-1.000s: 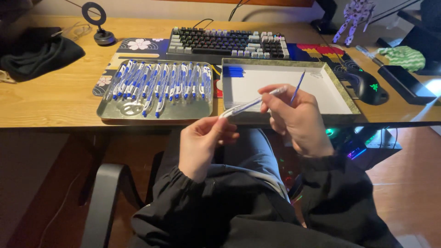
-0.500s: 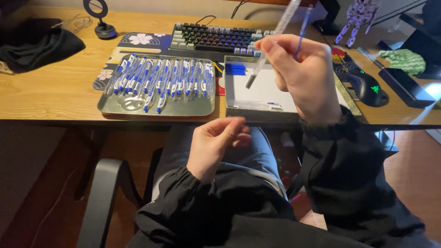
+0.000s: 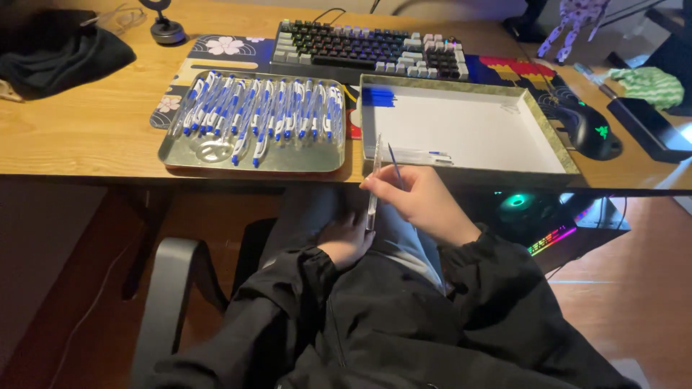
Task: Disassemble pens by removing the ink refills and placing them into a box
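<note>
Seated at the desk (image 3: 86, 137), hands low over the lap, below the desk's near edge. Left hand (image 3: 347, 241) rests on the thigh, fingers curled loosely inward; whether it pinches a small part I cannot tell, since the palm is turned down and partly hidden by the sleeve. Right hand (image 3: 418, 202), just above and beside the left, has its fingers closed on a clear pen barrel (image 3: 373, 184), held upright with its lower end reaching down to the left hand's fingers, and on a thin dark refill (image 3: 395, 167) that slants up from the same grip. Holding both together in one hand looks like a way to keep the parts lined up for fitting, as a guess only. Just beyond the right hand, on the desk, sits a white shallow tray (image 3: 468, 130) with a small blue piece in its far-left corner and one or two clear pen parts near its front edge, within easy reach. Beyond the left hand, a metal tray (image 3: 216, 155) carries a row of blue-and-white pens (image 3: 263, 112) laid side by side. Farther off: a keyboard (image 3: 367, 47), a black mouse (image 3: 591, 130), a dark cloth (image 3: 58, 50) at far left.
</note>
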